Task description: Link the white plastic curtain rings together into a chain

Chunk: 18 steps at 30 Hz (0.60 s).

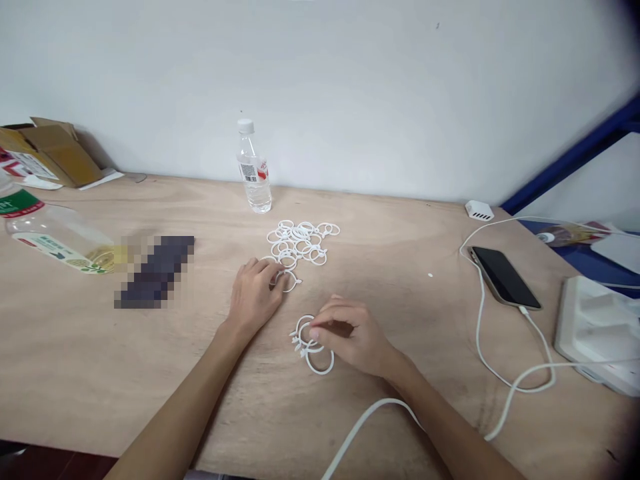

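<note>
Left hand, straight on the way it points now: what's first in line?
Left hand would likely first meet the nearest white, round plastic-looking ring, which it partly covers; contact now is unclear. Beyond: a heap of similar white rings.

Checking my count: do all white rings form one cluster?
No: some rings are at the right hand, apart from the larger cluster.

A pale wall (350, 100) fills the back, the wood-grained table (100, 373) stretches below, a blue bar (570, 162) slants at right!
</note>
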### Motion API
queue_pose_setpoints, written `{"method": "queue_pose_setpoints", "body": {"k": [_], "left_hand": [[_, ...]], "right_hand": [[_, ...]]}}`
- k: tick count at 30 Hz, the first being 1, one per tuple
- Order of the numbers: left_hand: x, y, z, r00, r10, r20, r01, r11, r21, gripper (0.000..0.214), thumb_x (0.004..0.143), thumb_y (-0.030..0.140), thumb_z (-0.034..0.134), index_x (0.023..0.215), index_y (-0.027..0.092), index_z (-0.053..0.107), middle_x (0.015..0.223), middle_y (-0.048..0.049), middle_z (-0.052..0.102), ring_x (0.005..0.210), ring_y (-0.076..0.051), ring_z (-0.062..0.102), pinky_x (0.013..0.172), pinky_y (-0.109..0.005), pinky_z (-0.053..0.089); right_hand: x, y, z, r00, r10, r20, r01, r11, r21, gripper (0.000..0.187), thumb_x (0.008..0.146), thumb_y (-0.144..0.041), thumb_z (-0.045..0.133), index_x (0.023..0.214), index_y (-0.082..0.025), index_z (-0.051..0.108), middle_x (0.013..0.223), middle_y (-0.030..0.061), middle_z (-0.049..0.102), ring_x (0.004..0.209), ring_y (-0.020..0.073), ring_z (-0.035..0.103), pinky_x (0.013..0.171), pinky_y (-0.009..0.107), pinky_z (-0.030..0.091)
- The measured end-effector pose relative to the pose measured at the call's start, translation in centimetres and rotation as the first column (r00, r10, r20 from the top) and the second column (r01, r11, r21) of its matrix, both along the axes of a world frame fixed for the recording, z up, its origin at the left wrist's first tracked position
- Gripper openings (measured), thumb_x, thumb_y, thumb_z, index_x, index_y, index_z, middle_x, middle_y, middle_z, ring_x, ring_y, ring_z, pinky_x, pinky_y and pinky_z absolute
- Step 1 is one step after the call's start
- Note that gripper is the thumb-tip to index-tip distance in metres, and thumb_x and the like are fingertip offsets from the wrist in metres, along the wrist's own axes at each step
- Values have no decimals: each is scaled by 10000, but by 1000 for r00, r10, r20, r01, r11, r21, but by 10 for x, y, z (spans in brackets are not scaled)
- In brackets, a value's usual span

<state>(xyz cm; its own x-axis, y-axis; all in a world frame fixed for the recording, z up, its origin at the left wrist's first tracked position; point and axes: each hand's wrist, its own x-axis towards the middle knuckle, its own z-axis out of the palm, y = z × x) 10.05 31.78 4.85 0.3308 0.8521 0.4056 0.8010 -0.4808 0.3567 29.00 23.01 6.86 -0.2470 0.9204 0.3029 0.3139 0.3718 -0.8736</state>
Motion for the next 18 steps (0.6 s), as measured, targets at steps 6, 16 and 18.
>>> {"method": "queue_pose_setpoints", "body": {"k": [6,16,18], "left_hand": [[1,0,1,998,-17,63,11,996,87,127,839,234,529,786,185,634,740,-37,637,743,-202,546,726,-338,439],[33,-38,9,913,-255,318,203,961,188,47,839,164,547,798,178,565,657,17,579,607,-112,512,600,-230,423],[34,-39,10,906,-288,310,242,953,180,52,830,161,562,780,176,564,643,17,562,614,-114,509,606,-235,422]], "right_hand": [[2,3,-7,983,-185,-4,184,977,-112,171,814,-263,604,713,-168,705,643,20,629,608,136,510,580,268,399],[-1,7,-8,947,-230,-224,144,927,-345,370,833,-494,532,712,-158,626,606,-19,492,550,106,407,522,235,331],[-1,7,-6,946,-223,-236,125,921,-370,401,816,-526,537,674,-158,606,561,-36,422,526,98,358,499,229,296]]}}
